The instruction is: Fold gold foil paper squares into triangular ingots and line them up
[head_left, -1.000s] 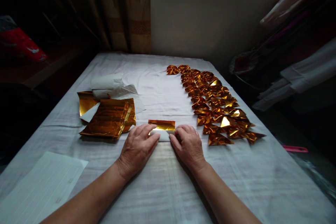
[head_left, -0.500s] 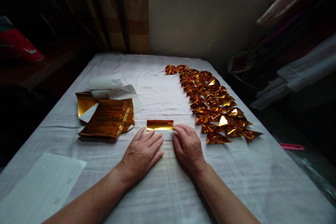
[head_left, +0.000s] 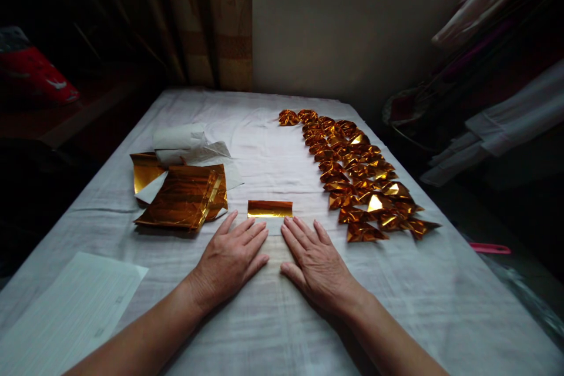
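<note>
Both hands lie flat on the white cloth (head_left: 282,317) that covers the bench, palms down and fingers spread, holding nothing. The left hand (head_left: 231,261) rests just below and a little left of a small folded gold foil strip (head_left: 269,208), its fingertips close to the strip's near edge; whether they touch it I cannot tell. The right hand (head_left: 315,264) lies beside the left one, the two near each other but apart, its fingers pointing up toward the strip's right end. The strip itself sits flat on the cloth in the middle of the bench, long side across, with a pale edge showing along its near side. To the left of it, near the left hand, is a loose stack of gold foil sheets (head_left: 183,197), some turned so their white backs show, and behind that stack lies a heap of crumpled white paper (head_left: 185,141). To the right, a long row of folded gold foil pieces (head_left: 356,173) runs from the far end of the bench toward the right hand, the nearest ones just beyond its fingers. A lined white sheet (head_left: 74,311) lies at the near left corner of the bench, well apart from both hands.
</note>
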The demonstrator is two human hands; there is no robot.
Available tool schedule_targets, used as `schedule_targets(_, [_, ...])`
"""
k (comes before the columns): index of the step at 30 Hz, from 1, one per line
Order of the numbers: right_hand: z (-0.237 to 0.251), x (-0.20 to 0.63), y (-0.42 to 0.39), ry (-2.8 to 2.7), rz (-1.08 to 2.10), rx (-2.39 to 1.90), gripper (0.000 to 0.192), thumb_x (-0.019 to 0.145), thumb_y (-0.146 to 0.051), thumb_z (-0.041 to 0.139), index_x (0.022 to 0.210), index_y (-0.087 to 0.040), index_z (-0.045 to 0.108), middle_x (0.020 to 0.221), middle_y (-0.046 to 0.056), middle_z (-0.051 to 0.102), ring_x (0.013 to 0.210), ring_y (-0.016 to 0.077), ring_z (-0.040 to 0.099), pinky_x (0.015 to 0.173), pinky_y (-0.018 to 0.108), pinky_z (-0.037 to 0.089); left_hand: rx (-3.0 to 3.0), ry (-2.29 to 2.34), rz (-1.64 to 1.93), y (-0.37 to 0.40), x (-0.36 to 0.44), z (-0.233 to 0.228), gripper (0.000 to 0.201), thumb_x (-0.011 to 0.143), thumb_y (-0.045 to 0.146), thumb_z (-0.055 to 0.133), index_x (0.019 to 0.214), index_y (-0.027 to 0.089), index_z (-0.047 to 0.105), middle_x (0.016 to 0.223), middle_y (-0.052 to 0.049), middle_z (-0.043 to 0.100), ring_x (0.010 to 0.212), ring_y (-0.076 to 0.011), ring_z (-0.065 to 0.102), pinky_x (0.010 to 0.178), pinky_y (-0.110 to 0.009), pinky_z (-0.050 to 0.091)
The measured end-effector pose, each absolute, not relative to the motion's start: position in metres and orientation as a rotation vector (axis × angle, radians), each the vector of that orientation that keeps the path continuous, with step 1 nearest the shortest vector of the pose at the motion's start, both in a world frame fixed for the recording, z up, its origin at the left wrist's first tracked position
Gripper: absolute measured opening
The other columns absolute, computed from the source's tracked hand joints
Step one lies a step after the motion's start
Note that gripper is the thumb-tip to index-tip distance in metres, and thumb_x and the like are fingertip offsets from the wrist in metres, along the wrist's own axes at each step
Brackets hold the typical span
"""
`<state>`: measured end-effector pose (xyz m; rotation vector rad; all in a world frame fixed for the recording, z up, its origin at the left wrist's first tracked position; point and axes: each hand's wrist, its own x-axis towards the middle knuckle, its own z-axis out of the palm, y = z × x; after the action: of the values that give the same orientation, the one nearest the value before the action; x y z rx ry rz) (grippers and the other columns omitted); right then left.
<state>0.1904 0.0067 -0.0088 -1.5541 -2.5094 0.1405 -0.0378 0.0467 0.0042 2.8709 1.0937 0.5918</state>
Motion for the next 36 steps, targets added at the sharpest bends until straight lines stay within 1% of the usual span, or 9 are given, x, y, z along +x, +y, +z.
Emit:
schedule_targets(5, [-0.01, 0.2, 0.003, -2.481, 0.085, -1.603, 0.061, 0.095, -0.05, 0.051, 0.147, -0.019, 0.043, 0.15, 0.013, 0.044, 0.14, 0.0274, 0.04, 0.117, 0.055, 0.026, 2.922, 1.201, 0.503, 0.04, -0.039, 0.011, 0.034, 0.09, 0.037, 0.063, 0.118, 0.018, 0.066, 0.124, -0.01, 0.069, 0.116, -0.0283, 0.062, 0.115, -0.054, 0.03])
schedule_targets(10, [-0.009, 0.201, 0.003, -2.487, 0.05, -1.599, 0.061, 0.095, -0.05, 0.051, 0.146, -0.018, 0.045, 0.149, 0.014, 0.046, 0.139, 0.0285, 0.042, 0.115, 0.056, 0.028, 2.949, 1.318, 0.356, 0.032, -0.036, 0.013, 0.038, 0.088, 0.038, 0.065, 0.118, 0.015, 0.066, 0.126, -0.015, 0.067, 0.118, -0.0324, 0.06, 0.111, -0.057, 0.035])
schedule_targets(13, [-0.007, 0.196, 0.004, -2.47, 0.026, -1.593, 0.061, 0.095, -0.05, 0.051, 0.145, -0.016, 0.046, 0.149, 0.014, 0.047, 0.139, 0.0297, 0.042, 0.115, 0.056, 0.027, 2.952, 1.337, 0.322, 0.031, -0.035, 0.013, 0.04, 0.088, 0.039, 0.065, 0.119, 0.015, 0.066, 0.127, -0.016, 0.066, 0.119, -0.0336, 0.06, 0.11, -0.058, 0.036])
schedule_targets(16, [-0.004, 0.185, 0.007, -2.467, 0.014, -1.547, 0.061, 0.095, -0.05, 0.051, 0.145, -0.015, 0.046, 0.15, 0.014, 0.044, 0.14, 0.0295, 0.039, 0.117, 0.055, 0.025, 2.952, 1.346, 0.331, 0.032, -0.033, 0.012, 0.038, 0.089, 0.038, 0.064, 0.12, 0.016, 0.066, 0.126, -0.016, 0.067, 0.119, -0.0325, 0.06, 0.11, -0.057, 0.035])
schedule_targets(20, [-0.002, 0.172, 0.011, -2.531, 0.093, -1.454, 0.058, 0.096, -0.049, 0.05, 0.145, -0.019, 0.045, 0.152, 0.01, 0.043, 0.141, 0.0268, 0.039, 0.118, 0.053, 0.025, 2.971, 1.332, 0.304, 0.031, -0.034, 0.011, 0.041, 0.09, 0.039, 0.062, 0.122, 0.015, 0.065, 0.127, -0.017, 0.067, 0.119, -0.0322, 0.06, 0.111, -0.056, 0.034])
schedule_targets(24, [-0.003, 0.175, 0.011, -2.554, 0.15, -1.464, 0.057, 0.097, -0.049, 0.048, 0.145, -0.019, 0.045, 0.152, 0.009, 0.043, 0.141, 0.0261, 0.04, 0.118, 0.053, 0.025, 2.968, 1.279, 0.208, 0.03, -0.042, 0.01, 0.052, 0.09, 0.046, 0.059, 0.13, 0.012, 0.06, 0.137, -0.019, 0.059, 0.125, -0.0342, 0.055, 0.11, -0.057, 0.033])
schedule_targets(29, [-0.008, 0.189, 0.006, -2.446, 0.095, -1.566, 0.051, 0.097, -0.041, 0.05, 0.142, -0.018, 0.049, 0.15, 0.01, 0.047, 0.139, 0.0274, 0.042, 0.116, 0.054, 0.027, 2.916, 1.177, 0.139, 0.032, -0.055, 0.01, 0.063, 0.09, 0.055, 0.055, 0.139, 0.015, 0.053, 0.146, -0.016, 0.05, 0.132, -0.0328, 0.05, 0.111, -0.051, 0.032])
schedule_targets(33, [-0.017, 0.194, 0.01, -2.26, 0.007, -1.64, 0.052, 0.094, -0.034, 0.051, 0.142, -0.014, 0.047, 0.147, 0.014, 0.049, 0.138, 0.0293, 0.042, 0.114, 0.053, 0.032, 2.828, 1.2, -0.015, 0.033, -0.055, 0.016, 0.064, 0.09, 0.053, 0.054, 0.143, 0.017, 0.048, 0.151, -0.014, 0.044, 0.138, -0.0324, 0.044, 0.114, -0.052, 0.028])
schedule_targets(36, [-0.022, 0.193, 0.015, -2.105, -0.028, -1.692, 0.056, 0.09, -0.034, 0.055, 0.14, -0.011, 0.048, 0.145, 0.018, 0.051, 0.137, 0.0325, 0.043, 0.111, 0.054, 0.036, 2.765, 1.247, -0.132, 0.033, -0.053, 0.019, 0.065, 0.089, 0.051, 0.057, 0.145, 0.019, 0.047, 0.154, -0.016, 0.037, 0.141, -0.0339, 0.039, 0.114, -0.054, 0.027])
